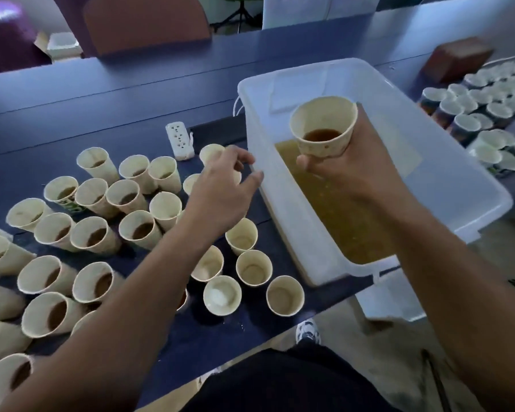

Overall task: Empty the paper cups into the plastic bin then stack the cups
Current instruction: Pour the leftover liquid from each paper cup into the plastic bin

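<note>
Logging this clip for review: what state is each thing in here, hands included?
Held cup: upright over the bin, dark liquid inside, not yet poured.
Right hand: grips that cup from below.
Left hand: fingers loosely curled above the table cups, holding nothing.
Plastic bin: open, brownish liquid pooled inside.
Table cups: upright, many still holding liquid.
Power strip: flat on the table.

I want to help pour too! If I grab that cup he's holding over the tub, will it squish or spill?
It's probably squishy: the paper cup looks thin-walled, so a hard squeeze could buckle it. It holds only a little dark liquid at the bottom, so it is likely light and shouldn't slosh out easily. The right hand grips it low over the plastic bin, so drips would likely land inside.
</note>
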The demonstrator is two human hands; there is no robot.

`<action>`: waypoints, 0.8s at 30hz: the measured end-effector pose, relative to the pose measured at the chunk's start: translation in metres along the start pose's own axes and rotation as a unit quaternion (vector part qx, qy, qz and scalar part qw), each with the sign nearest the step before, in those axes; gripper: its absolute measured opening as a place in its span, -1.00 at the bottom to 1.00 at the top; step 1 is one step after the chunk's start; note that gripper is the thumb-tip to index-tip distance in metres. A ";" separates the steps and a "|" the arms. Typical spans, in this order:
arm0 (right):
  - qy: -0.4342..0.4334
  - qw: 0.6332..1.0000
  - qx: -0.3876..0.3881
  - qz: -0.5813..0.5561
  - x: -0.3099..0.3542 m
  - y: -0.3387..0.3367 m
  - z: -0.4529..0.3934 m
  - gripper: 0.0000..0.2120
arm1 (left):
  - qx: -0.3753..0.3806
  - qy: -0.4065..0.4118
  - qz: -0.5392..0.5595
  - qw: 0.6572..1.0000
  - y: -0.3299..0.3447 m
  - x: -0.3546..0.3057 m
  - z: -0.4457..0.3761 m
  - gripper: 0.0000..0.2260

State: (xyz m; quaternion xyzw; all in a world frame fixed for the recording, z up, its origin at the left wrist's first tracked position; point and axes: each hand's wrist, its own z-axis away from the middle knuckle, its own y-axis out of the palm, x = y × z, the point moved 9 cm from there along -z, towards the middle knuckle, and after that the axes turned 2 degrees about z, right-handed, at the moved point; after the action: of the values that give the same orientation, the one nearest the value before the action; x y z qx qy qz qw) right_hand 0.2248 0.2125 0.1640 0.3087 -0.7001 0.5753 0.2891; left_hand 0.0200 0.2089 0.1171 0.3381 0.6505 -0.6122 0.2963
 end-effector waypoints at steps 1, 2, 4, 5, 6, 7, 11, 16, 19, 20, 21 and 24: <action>-0.003 1.000 0.004 0.025 -0.004 -0.008 -0.003 -0.34 | 0.005 0.014 -0.001 1.000 0.008 -0.004 -0.001 -0.80; -0.004 0.999 0.005 0.044 -0.009 -0.015 -0.006 -0.35 | 0.011 0.029 -0.004 1.000 0.015 -0.008 -0.002 -0.76; 0.000 0.997 0.006 0.073 -0.020 -0.028 -0.011 -0.36 | 0.022 0.058 -0.010 0.998 0.028 -0.015 -0.003 -0.70; 0.005 0.996 0.006 0.088 -0.025 -0.033 -0.012 -0.36 | 0.028 0.069 -0.011 0.997 0.033 -0.018 -0.004 -0.68; 0.009 0.995 0.007 0.103 -0.030 -0.037 -0.014 -0.37 | 0.034 0.077 -0.013 0.996 0.038 -0.021 -0.004 -0.67; 0.009 0.993 0.008 0.118 -0.034 -0.041 -0.016 -0.38 | 0.038 0.085 -0.017 0.996 0.042 -0.023 -0.005 -0.65; 0.008 0.985 0.020 0.173 -0.049 -0.046 -0.022 -0.44 | 0.055 0.093 -0.041 0.993 0.053 -0.021 -0.005 -0.55; 0.034 0.976 0.051 0.211 -0.067 -0.038 -0.022 -0.43 | 0.058 0.072 -0.051 0.994 0.058 -0.004 0.000 -0.51; 0.050 0.972 0.062 0.223 -0.077 -0.034 -0.023 -0.48 | 0.058 0.068 -0.056 0.994 0.057 -0.002 0.000 -0.51; 0.053 0.970 0.064 0.229 -0.079 -0.033 -0.024 -0.48 | 0.057 0.067 -0.060 0.994 0.056 -0.003 -0.001 -0.51; 0.054 0.968 0.066 0.238 -0.081 -0.033 -0.025 -0.48 | 0.056 0.066 -0.064 0.994 0.055 -0.002 -0.001 -0.51; 0.054 0.959 0.065 0.271 -0.086 -0.032 -0.027 -0.49 | 0.058 0.070 -0.074 0.993 0.055 -0.003 -0.002 -0.50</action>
State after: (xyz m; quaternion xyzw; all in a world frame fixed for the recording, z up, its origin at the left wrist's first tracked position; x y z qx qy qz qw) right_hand 0.3053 0.2424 0.1232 0.0939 -0.7018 0.6923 0.1395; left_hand 0.0664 0.2120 0.0869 0.3477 0.6561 -0.6442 0.1834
